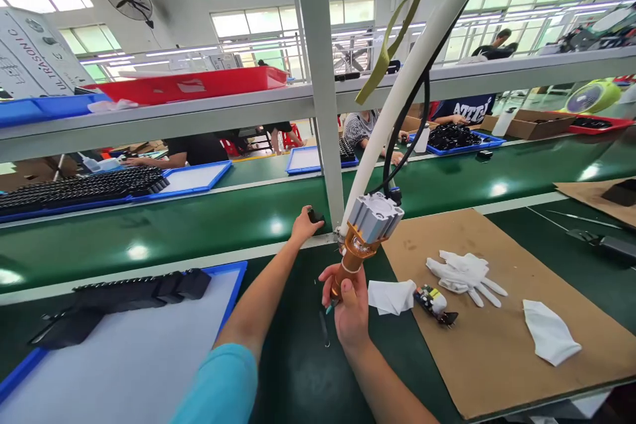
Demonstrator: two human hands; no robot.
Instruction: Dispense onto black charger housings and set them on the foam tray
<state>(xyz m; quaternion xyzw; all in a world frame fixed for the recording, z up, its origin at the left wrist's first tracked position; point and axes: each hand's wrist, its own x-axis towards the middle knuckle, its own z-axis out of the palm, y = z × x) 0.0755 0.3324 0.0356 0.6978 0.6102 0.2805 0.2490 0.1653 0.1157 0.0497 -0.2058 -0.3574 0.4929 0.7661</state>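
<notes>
Tool (352,262) w/ copper-coloured body is gripped in R hand (352,311), thumb & fingers wrapped round its lower end; above it a grey metal block (376,217) is seen, w/ black cables (426,99) run alongside a white pole (397,103). Sm. dark piece (315,216) is pinched in the fingers of L hand (302,226), stretched fwd over the green belt (238,225), nr the base of the grey post (318,40); its exact shape can't be told, being small & partly covered. At lower L, a row of black blocks (144,293) is laid along the far side of a blue-rimmed tray (149,364). To the R, a circuit board (433,303) is set at the edge of a cardboard sheet (491,358), just beside a white cloth (390,296), w/ white gloves (466,275) nearby.
</notes>
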